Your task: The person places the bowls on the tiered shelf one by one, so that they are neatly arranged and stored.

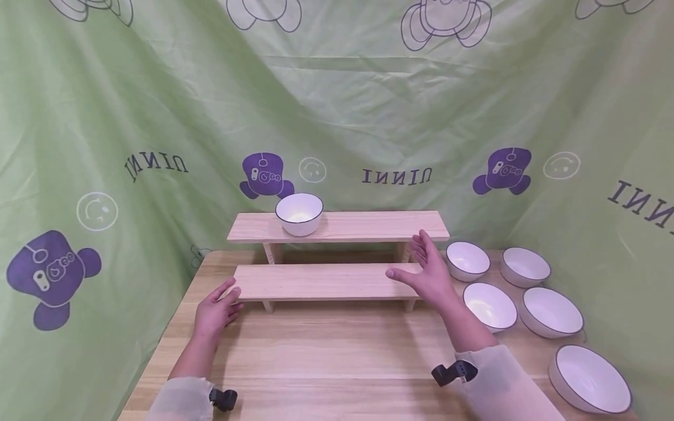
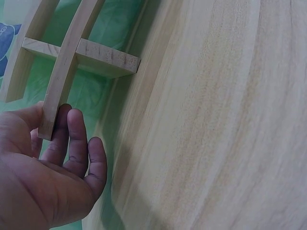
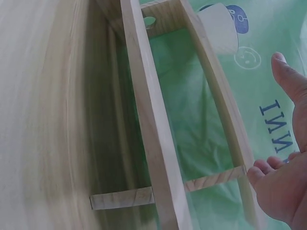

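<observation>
A two-tier wooden shelf stands at the back of the table, with a lower board (image 1: 316, 282) in front of a higher upper board (image 1: 368, 227). My left hand (image 1: 213, 313) grips the left end of the lower board; in the left wrist view its thumb and fingers (image 2: 76, 139) lie on either side of the board's end. Over the right end of that board, my right hand (image 1: 433, 282) holds nothing, its thumb spread away from the fingers. One white bowl (image 1: 299, 216) with a dark rim sits upright on the left part of the upper board.
Several similar white bowls stand on the right of the wooden table (image 1: 337, 362), including a back one (image 1: 467, 261), one beside my right forearm (image 1: 491, 306) and a front one (image 1: 592, 379). A green printed curtain (image 1: 347, 117) hangs behind and on both sides.
</observation>
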{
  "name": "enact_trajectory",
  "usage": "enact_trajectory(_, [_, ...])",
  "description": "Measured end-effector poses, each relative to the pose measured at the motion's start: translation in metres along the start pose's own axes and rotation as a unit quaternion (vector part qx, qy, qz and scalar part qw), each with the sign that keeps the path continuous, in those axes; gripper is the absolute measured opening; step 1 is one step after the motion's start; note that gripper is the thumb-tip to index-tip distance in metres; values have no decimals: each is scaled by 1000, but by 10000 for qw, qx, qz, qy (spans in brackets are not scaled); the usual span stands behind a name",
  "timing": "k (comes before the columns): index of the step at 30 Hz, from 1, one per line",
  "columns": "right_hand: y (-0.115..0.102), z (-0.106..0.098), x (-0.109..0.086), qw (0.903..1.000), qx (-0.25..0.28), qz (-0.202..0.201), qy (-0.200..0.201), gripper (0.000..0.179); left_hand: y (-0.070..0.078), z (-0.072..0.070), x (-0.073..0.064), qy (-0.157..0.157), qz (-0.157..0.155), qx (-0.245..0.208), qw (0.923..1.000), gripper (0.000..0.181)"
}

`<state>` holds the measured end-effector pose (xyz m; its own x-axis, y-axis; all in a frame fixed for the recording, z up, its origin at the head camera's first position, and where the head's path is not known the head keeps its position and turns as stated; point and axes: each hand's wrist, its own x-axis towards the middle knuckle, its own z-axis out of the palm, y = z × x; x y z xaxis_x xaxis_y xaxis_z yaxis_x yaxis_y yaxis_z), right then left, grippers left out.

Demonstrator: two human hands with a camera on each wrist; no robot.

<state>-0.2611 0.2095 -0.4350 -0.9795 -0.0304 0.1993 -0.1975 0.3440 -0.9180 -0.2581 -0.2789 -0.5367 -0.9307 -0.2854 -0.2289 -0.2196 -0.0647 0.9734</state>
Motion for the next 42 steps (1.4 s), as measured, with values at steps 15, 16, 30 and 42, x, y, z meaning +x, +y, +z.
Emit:
enact_trajectory(15, [10,-9,-10,9995,-69,-298,103,125,5,3,2,34,44,4,10000,65])
enact_trajectory(16, [10,-10,-10,9993,-70,-336,121,125,5,3,3,45,63,3,10000,64])
enact_trajectory(30, [13,-25,-21,9994,-196,-208,175,126,10,-1,6,103,55,11,9999,64])
enact_trajectory(42, [27,-34,-48,9995,-220,135,192,129,2,-3,0,73,-8,148,9999,64])
